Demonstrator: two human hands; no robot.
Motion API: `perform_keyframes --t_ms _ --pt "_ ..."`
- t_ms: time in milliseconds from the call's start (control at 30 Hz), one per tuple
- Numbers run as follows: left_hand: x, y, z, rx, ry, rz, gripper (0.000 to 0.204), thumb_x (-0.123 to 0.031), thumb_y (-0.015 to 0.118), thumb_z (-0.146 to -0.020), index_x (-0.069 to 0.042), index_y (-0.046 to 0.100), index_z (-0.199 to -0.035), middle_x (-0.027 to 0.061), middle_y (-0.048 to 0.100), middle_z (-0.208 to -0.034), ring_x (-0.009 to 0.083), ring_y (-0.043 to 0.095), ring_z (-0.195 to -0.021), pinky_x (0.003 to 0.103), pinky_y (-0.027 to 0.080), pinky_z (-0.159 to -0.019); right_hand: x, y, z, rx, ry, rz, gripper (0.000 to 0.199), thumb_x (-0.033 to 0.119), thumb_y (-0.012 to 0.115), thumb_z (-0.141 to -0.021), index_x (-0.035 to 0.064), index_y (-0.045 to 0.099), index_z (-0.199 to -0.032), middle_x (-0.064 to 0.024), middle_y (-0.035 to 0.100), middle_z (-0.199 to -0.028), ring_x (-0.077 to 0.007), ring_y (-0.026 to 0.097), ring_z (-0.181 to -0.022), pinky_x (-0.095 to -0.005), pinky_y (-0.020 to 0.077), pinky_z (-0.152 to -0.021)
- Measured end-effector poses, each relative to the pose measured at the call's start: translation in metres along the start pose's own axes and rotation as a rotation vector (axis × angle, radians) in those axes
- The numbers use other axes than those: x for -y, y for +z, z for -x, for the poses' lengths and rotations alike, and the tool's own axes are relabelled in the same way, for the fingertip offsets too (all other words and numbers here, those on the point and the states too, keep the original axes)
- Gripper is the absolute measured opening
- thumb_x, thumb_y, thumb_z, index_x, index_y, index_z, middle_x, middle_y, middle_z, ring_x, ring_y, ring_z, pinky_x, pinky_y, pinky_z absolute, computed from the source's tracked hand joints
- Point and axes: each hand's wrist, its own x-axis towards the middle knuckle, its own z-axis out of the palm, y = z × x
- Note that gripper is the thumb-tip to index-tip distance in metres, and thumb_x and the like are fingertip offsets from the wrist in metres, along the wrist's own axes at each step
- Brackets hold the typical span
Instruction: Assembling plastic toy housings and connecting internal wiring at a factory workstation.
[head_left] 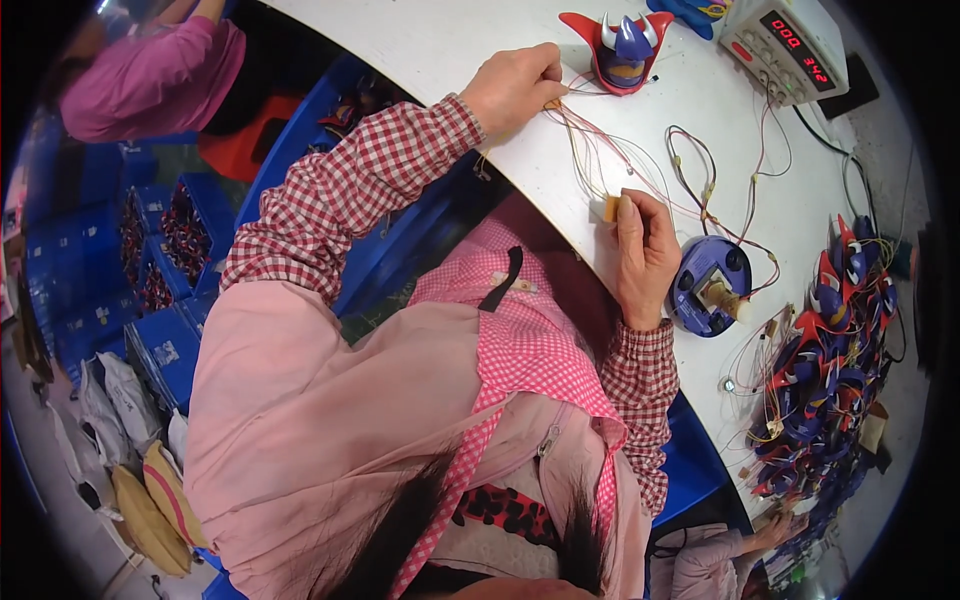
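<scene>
Closed in a loose fist, my left hand [505,90] pinches the ends of thin coloured wires [590,135], beside a tiny orange-brown piece at its lower edge. The wires run across the white table toward my right hand [645,245]. Between its thumb and fingers is a small flat yellow-orange piece [611,208]; its exact kind is unclear. Just beyond my left hand stands a purple horned toy head [628,62] with a red collar. To the right of my right hand lies a round purple toy housing [711,287], its inner parts exposed and cables attached.
A power supply [785,50] with a lit red display stands at the far right, its leads looping over the white table [440,40]. Many purple-and-red toy parts [830,370] are heaped on the right. Blue crates [165,345] stand at left. Other people are nearby.
</scene>
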Motion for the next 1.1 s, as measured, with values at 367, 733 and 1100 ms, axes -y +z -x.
perform_keyframes --t_ms 367,733,1100 --pt "0.011 0.014 0.152 -0.484 -0.175 0.223 0.039 -0.01 0.066 -0.079 0.003 0.05 -0.112 0.0114 0.051 -0.098 0.0198 0.052 -0.09 0.03 0.046 -0.074 -0.001 -0.001 -0.001 -0.006 -0.015 0.027 0.015 0.009 0.056 -0.091 -0.0029 0.059 -0.101 -0.0054 0.062 -0.083 -0.0079 0.055 -0.073 -0.0195 0.0451 -0.064" --pt "0.069 0.068 0.157 -0.105 -0.388 1.012 0.038 -0.009 0.058 -0.087 0.004 0.046 -0.12 0.0096 0.056 -0.103 0.0159 0.058 -0.094 0.029 0.048 -0.081 -0.002 0.003 0.001 0.015 -0.064 0.071 0.018 0.013 0.055 -0.093 -0.0011 0.059 -0.104 -0.0012 0.059 -0.086 -0.0039 0.05 -0.072 -0.0165 0.0415 -0.062" --pt "-0.045 -0.003 0.154 0.143 -0.491 1.117 0.02 -0.011 0.058 -0.088 0.004 0.059 -0.102 0.0074 0.062 -0.079 0.0141 0.063 -0.066 0.022 0.051 -0.057 0.01 0.003 -0.001 -0.031 0.093 -0.223 0.013 0.013 0.055 -0.093 0.0011 0.054 -0.1 0.0004 0.055 -0.077 -0.0048 0.048 -0.061 -0.018 0.0407 -0.055"
